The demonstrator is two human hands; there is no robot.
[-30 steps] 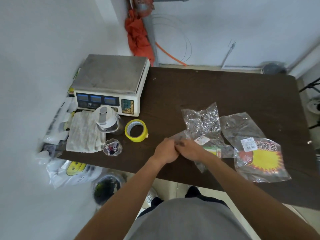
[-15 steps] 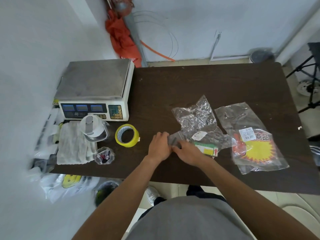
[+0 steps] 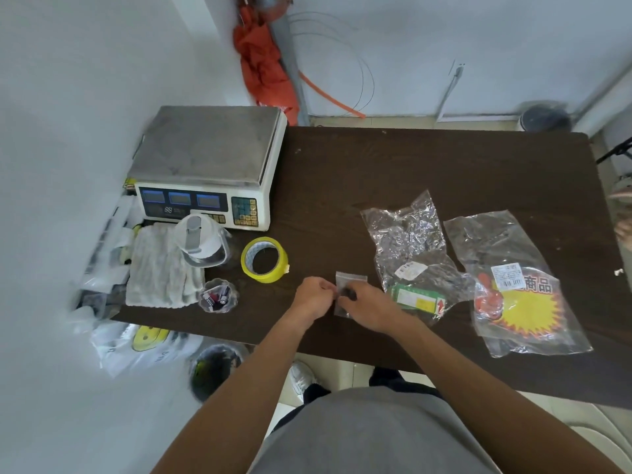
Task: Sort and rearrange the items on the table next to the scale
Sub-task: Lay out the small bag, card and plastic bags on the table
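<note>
Head view: both hands, left [image 3: 313,297] and right [image 3: 367,307], pinch a small clear bag [image 3: 350,280] holding dark contents; a cup [image 3: 219,295] at near left contains batteries.

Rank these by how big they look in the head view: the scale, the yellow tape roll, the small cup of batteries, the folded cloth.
1. scale
2. folded cloth
3. yellow tape roll
4. cup of batteries, only slightly smaller than the tape, so that order is unsure.
</note>
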